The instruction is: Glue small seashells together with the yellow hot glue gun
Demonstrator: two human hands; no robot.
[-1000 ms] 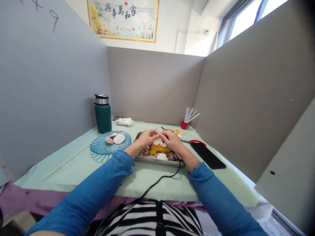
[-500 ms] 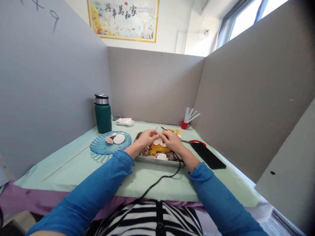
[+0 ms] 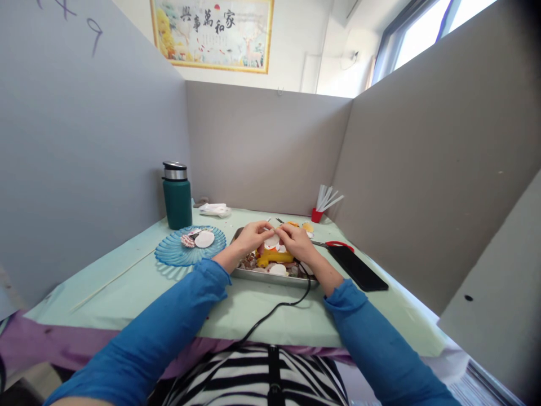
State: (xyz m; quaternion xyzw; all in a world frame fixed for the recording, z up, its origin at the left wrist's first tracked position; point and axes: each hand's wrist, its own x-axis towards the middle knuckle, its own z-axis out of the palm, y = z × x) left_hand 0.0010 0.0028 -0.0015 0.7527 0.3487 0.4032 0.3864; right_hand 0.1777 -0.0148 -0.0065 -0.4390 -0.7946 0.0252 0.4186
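Both hands meet over a shallow metal tray [image 3: 279, 278], its bright front rim facing six o'clock. A white round piece [image 3: 271, 241] shows just beneath the fingertips, near the tray's middle: flat, pale and smooth-edged, with its upper edge hidden and orange-red touches just below it. The left hand [image 3: 253, 237] comes in from eight o'clock, fingers curled and thumb drawn close to them; the right hand [image 3: 295, 239] mirrors it from four o'clock. Their tips nearly touch; whether either actually grips the piece cannot be told. Below lies a glossy yellow tool [image 3: 276, 256], partly covered, among jumbled brown and whitish bits; a black cord [image 3: 274, 309] leaves the tray's front towards seven o'clock. From the tray, a fluted blue plate [image 3: 169, 255] sits at nine o'clock, a green bottle [image 3: 178, 203] at ten, and a black slab [image 3: 359, 268] at three.
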